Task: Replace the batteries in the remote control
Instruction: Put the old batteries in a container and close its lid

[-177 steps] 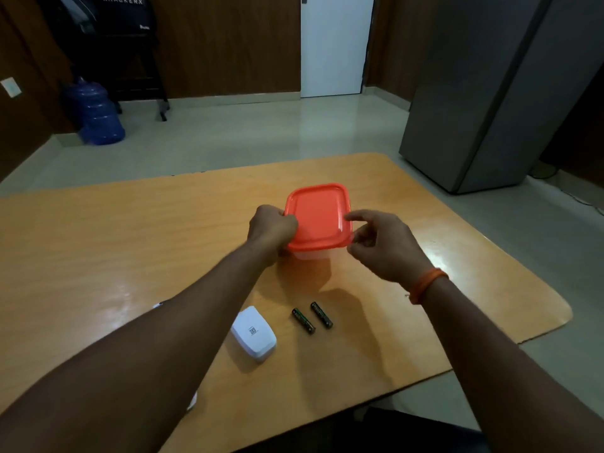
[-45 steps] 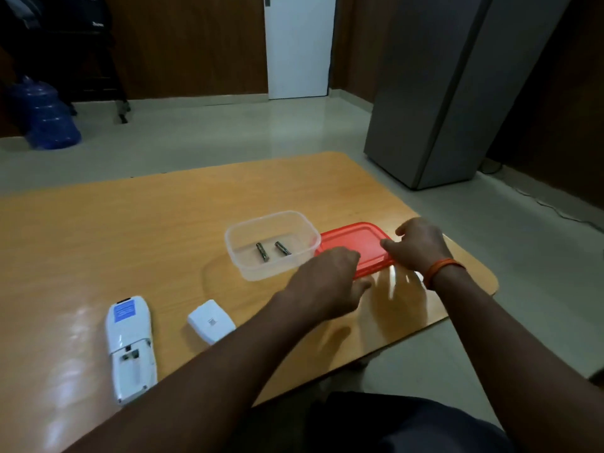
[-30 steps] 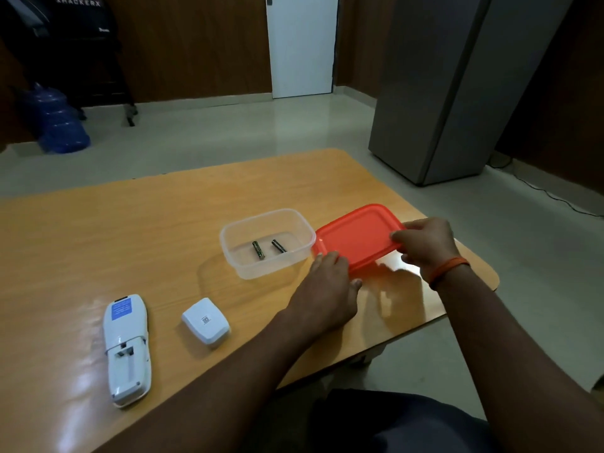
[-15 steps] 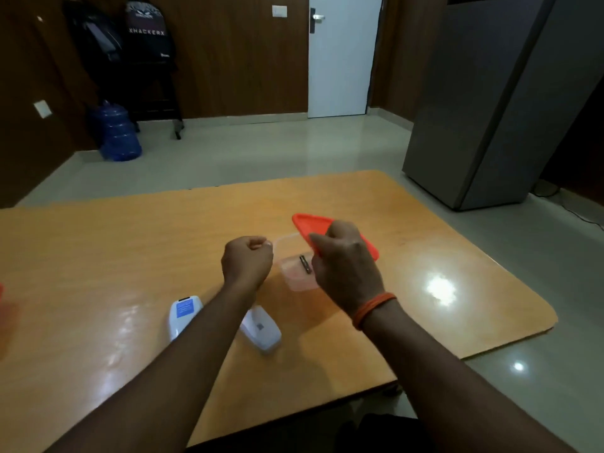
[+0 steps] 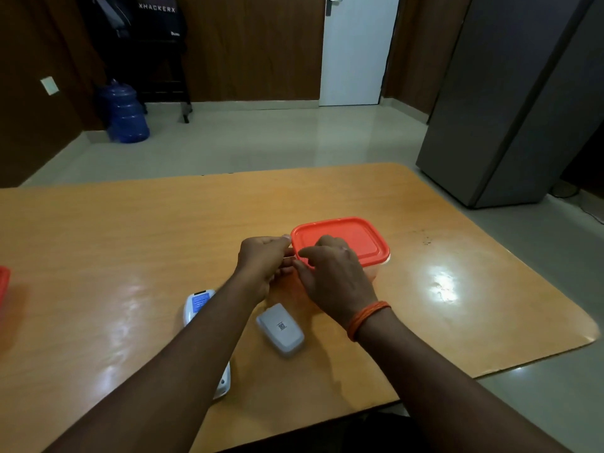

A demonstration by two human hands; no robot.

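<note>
Since half a second ago the lid (image 5: 346, 238) has been brought down from a tilted hold and is now laid flat on the box (image 5: 376, 271). The batteries seen inside before are covered and cannot be made out. The box is set on the table (image 5: 130, 240) just right of the frame's middle.

The lid's near left edge is held by the right hand (image 5: 333, 276): the fingers are bent over the top and the thumb is tucked at the rim below. The left hand (image 5: 263, 261) is curled against the box's left corner, with its thumb tip touching the lid's corner. The corner appears to be gripped, though the fingers' contact is partly hidden. An orange band (image 5: 367, 318) is worn on the right wrist.

The remote (image 5: 197, 304) is laid back up at lower centre-left, largely hidden beneath the left forearm, with a blue label shown at its far end. Its cover (image 5: 280, 328) is laid apart just to its right, below the hands. A red thing (image 5: 3, 284) is cut off at the left edge of the frame.

A blue jug (image 5: 125, 116) is stood on the floor in the upper left. A white door (image 5: 353, 50) is seen at upper centre and a grey cabinet (image 5: 510, 103) at upper right.
</note>
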